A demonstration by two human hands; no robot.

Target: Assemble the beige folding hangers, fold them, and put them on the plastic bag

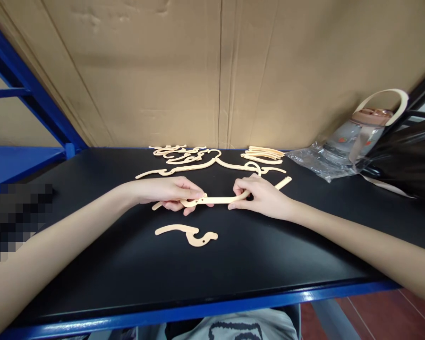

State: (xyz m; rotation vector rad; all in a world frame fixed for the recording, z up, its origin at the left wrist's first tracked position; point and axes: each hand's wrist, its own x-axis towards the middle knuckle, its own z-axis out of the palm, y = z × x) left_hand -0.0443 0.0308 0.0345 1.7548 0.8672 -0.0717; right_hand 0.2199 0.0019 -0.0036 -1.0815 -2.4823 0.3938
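Observation:
In the middle of the head view, my left hand [173,191] pinches a cream hanger end piece [189,203] with a curved notch. This piece overlaps the holed left end of a hanger arm [217,200]; whether the two are locked together I cannot tell. My right hand [255,196] is closed round the hanger's middle, and a hook [254,166] rises behind its fingers. A second arm [284,182] sticks out past that hand to the right. Nearer me, a loose end piece [196,236] with a small hole lies flat on the black table [127,278].
Behind my hands lies an assembled hanger [194,166]. Farther back are a heap of notched pieces [179,153] on the left and a stack of straighter arms [264,153] on the right. A plastic bag [318,160] and a handled bottle [361,132] stand at the right, before a cardboard wall [156,71].

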